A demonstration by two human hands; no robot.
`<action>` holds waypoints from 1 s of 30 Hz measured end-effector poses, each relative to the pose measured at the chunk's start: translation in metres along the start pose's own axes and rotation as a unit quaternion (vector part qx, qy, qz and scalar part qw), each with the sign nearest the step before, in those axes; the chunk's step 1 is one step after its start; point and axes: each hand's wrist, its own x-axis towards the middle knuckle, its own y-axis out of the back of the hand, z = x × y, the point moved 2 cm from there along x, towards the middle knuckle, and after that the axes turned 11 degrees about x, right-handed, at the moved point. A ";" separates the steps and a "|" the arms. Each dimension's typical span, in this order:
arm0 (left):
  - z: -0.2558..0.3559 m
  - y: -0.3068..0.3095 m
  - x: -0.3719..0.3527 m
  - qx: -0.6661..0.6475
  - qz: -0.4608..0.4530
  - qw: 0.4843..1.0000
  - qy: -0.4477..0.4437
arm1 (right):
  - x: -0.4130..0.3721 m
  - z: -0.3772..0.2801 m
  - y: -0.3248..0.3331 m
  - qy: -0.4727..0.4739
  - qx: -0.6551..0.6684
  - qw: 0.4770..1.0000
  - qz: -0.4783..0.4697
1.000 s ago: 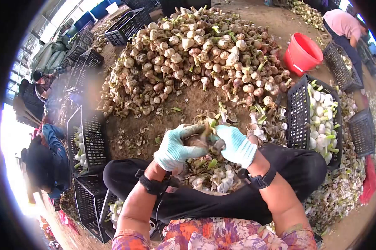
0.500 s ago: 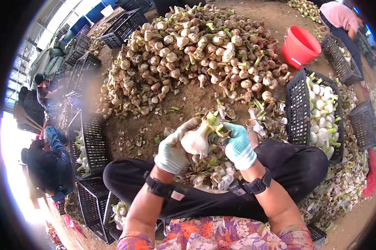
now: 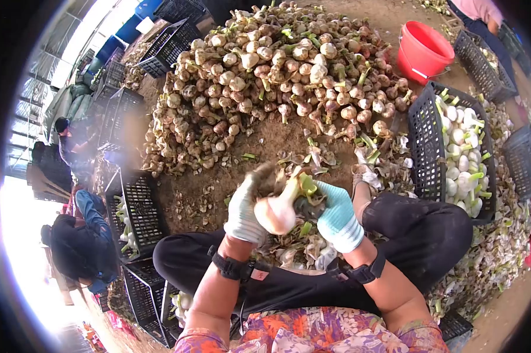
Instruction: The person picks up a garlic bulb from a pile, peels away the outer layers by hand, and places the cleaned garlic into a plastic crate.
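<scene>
A pale garlic bulb (image 3: 275, 215) with a green-tipped stem is between my gloved hands, over a litter of peeled skins. My left hand (image 3: 246, 206) is beside the bulb's left side, its fingertips blurred and raised near the stem. My right hand (image 3: 336, 215), in a light blue glove, is closed at the stem end, with a dark thing partly hidden in its fingers. Beyond them lies a large heap of unpeeled garlic (image 3: 277, 76). A black crate (image 3: 427, 147) of cleaned white garlic stands at the right.
A red bucket (image 3: 423, 53) stands behind the right crate. Black crates (image 3: 137, 215) with garlic line the left side. Co-workers (image 3: 80, 250) are at the left, another (image 3: 480, 12) at the top right. Loose skins (image 3: 477, 259) cover the right floor.
My left fingers have lifted from the bulb toward its stem, and the bulb has tilted slightly and dropped lower left. The whole view has shifted a little.
</scene>
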 end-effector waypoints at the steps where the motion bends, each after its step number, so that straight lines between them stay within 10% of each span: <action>1: 0.000 0.000 0.000 0.016 -0.043 0.998 -0.051 | 0.002 -0.002 0.004 -0.023 -0.044 0.999 0.002; 6: -0.012 0.004 -0.011 0.221 -0.045 0.949 -0.221 | 0.005 0.005 0.008 -0.049 -0.166 0.984 0.040; 13: -0.028 0.022 0.013 -0.006 0.083 0.991 -0.104 | 0.000 -0.004 -0.003 -0.005 -0.145 0.989 0.038; 17: -0.018 -0.003 -0.008 0.210 0.031 0.960 -0.182 | -0.003 0.009 0.002 -0.030 -0.090 0.995 0.032; 19: -0.021 0.008 -0.003 -0.044 -0.038 0.998 0.007 | -0.006 0.015 0.004 -0.144 0.228 0.963 0.031; 22: -0.041 0.028 0.007 -0.248 -0.110 0.956 0.110 | -0.003 0.001 0.000 -0.078 0.040 0.996 -0.033; 26: -0.028 0.019 0.003 -0.103 -0.090 0.990 0.041 | -0.003 0.005 0.001 -0.031 -0.012 0.997 -0.066; 28: -0.023 0.032 -0.001 0.194 -0.064 0.969 -0.142 | -0.005 -0.003 -0.008 -0.108 -0.012 0.990 -0.091; 30: -0.019 0.037 -0.008 0.104 -0.068 0.990 -0.061 | -0.004 0.006 -0.006 -0.082 -0.044 0.991 -0.095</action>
